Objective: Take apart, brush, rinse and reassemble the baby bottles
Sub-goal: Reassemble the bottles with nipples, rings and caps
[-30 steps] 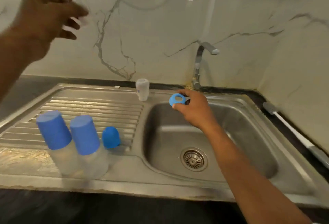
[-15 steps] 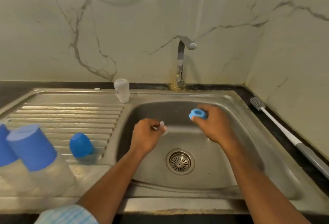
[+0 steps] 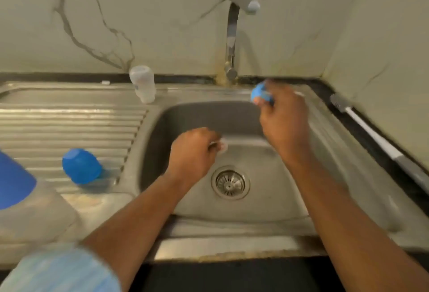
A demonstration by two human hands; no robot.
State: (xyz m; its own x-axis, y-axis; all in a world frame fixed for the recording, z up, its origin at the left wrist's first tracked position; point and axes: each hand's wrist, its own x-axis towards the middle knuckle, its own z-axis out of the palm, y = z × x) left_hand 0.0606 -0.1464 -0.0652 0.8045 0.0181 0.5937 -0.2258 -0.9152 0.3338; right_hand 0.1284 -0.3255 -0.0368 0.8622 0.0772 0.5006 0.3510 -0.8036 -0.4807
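Head view: over the sink (image 3: 232, 226), the left hand (image 3: 192, 152) pinches a small clear teat (image 3: 222, 145). Farther right, near the tap (image 3: 232, 36), the right hand (image 3: 283, 117) pinches the blue ring (image 3: 261, 93). The teat is probably soft and slippery, so it is best held by its rim.

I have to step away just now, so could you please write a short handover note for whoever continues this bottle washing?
Left hand pinches a small clear piece, likely the teat, over the basin.
Right hand holds the blue ring near the tap.
Bare bottle stands on the sink's back rim; blue cap lies on the drainboard; brush lies on the counter, right.
Done: one bottle apart.
Left: capped bottle at far left to open; probably brushing, rinsing, reassembly.
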